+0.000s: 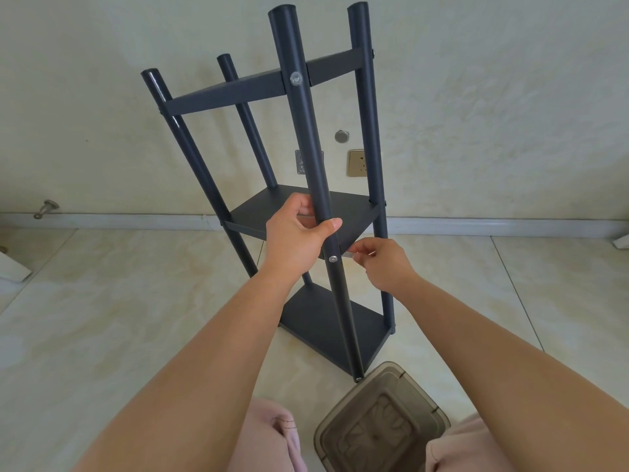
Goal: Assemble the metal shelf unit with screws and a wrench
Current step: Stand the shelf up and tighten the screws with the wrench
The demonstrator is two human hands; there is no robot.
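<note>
A dark grey metal shelf unit (326, 321) stands upright on the tiled floor, with three shelves and several round posts. My left hand (299, 233) grips the nearest post (304, 114) just above the middle shelf (258, 212). A silver screw head (333, 258) shows on that post at the middle shelf, and another screw head (296, 78) sits at the top shelf. My right hand (381, 264) pinches a small silver tool, apparently the wrench (349, 254), right beside the lower screw. Most of the tool is hidden by my fingers.
A brown translucent plastic box (381, 427) sits on the floor between my knees, close to the unit's front foot. The wall behind carries a socket (356, 162), a metal plate and a round cap. A door stopper (46, 208) sticks out at the left skirting.
</note>
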